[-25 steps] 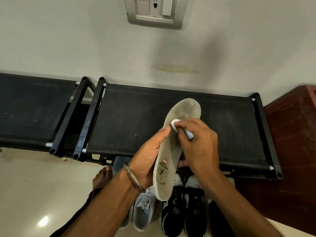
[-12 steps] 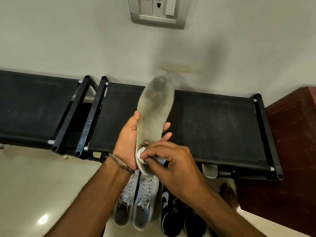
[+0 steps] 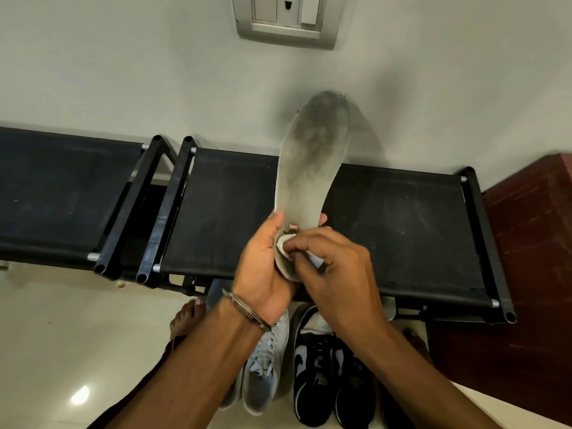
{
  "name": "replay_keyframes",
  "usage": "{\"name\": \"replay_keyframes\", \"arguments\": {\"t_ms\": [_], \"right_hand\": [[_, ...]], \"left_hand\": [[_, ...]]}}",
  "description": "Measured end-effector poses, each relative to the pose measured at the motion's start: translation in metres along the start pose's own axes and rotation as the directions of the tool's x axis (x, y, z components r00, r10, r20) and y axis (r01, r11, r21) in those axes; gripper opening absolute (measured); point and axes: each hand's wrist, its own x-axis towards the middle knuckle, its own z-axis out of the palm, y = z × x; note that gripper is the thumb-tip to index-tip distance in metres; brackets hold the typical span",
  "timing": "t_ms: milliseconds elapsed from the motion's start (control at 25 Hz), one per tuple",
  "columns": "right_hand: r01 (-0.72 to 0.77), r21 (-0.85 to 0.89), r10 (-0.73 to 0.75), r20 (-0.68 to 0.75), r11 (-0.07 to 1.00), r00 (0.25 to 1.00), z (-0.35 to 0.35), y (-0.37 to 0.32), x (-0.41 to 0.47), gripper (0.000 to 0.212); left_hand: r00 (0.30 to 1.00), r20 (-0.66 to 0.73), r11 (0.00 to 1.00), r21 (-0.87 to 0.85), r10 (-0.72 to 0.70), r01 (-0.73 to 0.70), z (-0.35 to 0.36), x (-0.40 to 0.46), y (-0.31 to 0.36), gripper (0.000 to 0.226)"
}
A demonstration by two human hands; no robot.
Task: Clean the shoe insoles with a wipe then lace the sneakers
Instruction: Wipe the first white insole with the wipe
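Overhead, a grey switch plate (image 3: 286,21) sits on the wall above the black fabric rack (image 3: 402,224); no writing on it can be read. Left of the rack stands a second black rack (image 3: 62,193), their tube frames just beside each other. Below the rack's front edge a bare foot (image 3: 187,317) rests on the pale floor. Next comes the left hand (image 3: 263,270), a metal bangle (image 3: 246,311) at its wrist, its fingers curled round the heel end of the insole (image 3: 312,178). The insole's long axis runs nearly upright in the view, heel down in the hand, toe pointing up past the rack's back edge and tilted slightly right; the toe area is darkly soiled. A small red label (image 3: 293,226) shows near the heel, its print too small to read. The right hand (image 3: 337,274) pinches a white wipe (image 3: 286,250) and presses it on the heel. Under the hands, in front of the rack, stand light grey sneakers (image 3: 263,376) with laces, then black sneakers (image 3: 331,376) bearing a white swoosh mark. A dark red surface (image 3: 532,274) lies right of the rack.
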Motion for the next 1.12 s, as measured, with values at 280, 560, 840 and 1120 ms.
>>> {"name": "replay_keyframes", "arguments": {"t_ms": [280,560,840,1120], "right_hand": [[-0.044,0.192,-0.011,0.276,0.98,0.961,-0.006,-0.013,-0.008,0.015],[0.003,0.087,-0.006,0.034,0.996,0.999,-0.016,0.002,-0.002,0.015],[0.009,0.107,-0.025,0.152,0.994,0.988,0.001,-0.012,-0.009,0.018],[0.022,0.003,-0.022,0.105,1.0,0.994,-0.004,-0.003,-0.011,0.018]], "left_hand": [[1.0,-0.022,0.998,0.054,0.014,-0.013,-0.012,0.002,0.018,0.057],[0.998,-0.019,0.998,0.022,0.063,-0.063,-0.009,0.001,0.022,0.052],[0.998,-0.061,0.997,0.073,0.022,-0.017,-0.005,0.0,0.017,0.057],[0.999,-0.023,0.998,0.05,0.027,-0.026,-0.008,0.0,0.019,0.056]]}}
